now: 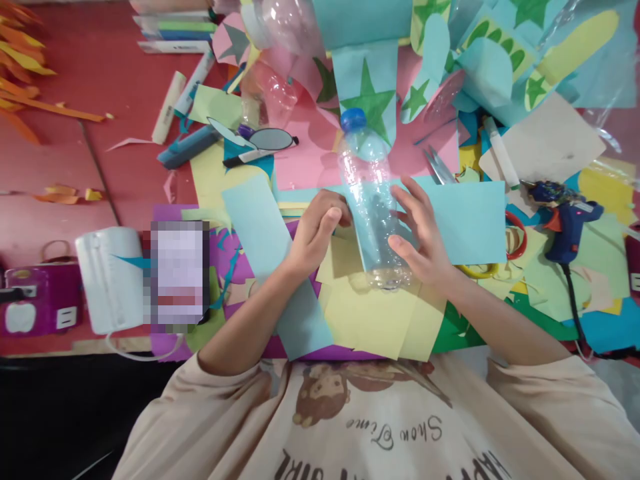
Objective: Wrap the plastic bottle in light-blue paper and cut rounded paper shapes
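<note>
A clear plastic bottle (pixel 367 200) with a blue cap (pixel 353 119) is between my two hands, its cap end away from me. My left hand (pixel 320 230) is at the bottle's left side, fingers curled and thumb bent over them; whether anything is in them is hidden. On the other side my right hand (pixel 420 233) has its fingers spread, thumb and fingertips at the bottle's wall. Behind the bottle a light blue paper strip (pixel 470 223) runs out to the right. Another blue strip (pixel 260 220) slants under my left forearm, next to pale yellow sheets (pixel 365 320).
Scissors (pixel 440 167) with open-looking blades and a blue glue gun (pixel 570 230) with its cord lie to the right. Paper cutouts with green stars (pixel 367 97) fill the back. Markers (pixel 169 107), a blurred phone (pixel 179 273) and a white device (pixel 113 280) are leftward.
</note>
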Motion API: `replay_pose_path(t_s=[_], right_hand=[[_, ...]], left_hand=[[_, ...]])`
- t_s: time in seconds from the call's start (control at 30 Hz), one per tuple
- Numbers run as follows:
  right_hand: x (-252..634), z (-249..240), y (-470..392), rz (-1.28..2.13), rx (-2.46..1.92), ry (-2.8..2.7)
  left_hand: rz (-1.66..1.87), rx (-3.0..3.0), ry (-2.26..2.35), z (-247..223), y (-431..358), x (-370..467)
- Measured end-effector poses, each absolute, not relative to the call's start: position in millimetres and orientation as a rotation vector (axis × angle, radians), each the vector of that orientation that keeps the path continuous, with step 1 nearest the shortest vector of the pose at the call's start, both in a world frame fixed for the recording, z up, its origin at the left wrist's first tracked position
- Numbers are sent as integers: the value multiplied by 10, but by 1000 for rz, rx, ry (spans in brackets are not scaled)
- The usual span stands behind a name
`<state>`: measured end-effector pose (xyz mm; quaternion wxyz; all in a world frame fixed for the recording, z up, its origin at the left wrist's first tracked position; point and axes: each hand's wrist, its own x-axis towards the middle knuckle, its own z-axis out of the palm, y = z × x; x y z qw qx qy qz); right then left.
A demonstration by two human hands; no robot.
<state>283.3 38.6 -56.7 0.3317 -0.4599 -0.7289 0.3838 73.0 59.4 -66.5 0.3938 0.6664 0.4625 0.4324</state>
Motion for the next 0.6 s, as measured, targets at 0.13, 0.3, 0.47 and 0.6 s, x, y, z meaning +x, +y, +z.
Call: replay_pose_path(t_s=[0.13, 0.3, 0.47, 0.6], right_hand=[[2849, -590, 384, 1081, -1160, -1900], [2817, -637, 364, 1105, -1111, -1921], [2794, -614, 358, 1192, -1147, -1911], [2801, -623, 374, 1275, -1115, -1847]], left_hand=[[1100, 1564, 1215, -736, 621, 720], [1075, 1717, 1263, -777, 630, 687], [1145, 1906, 1210, -840, 606, 702], [1176, 1998, 1178, -846, 586, 717]])
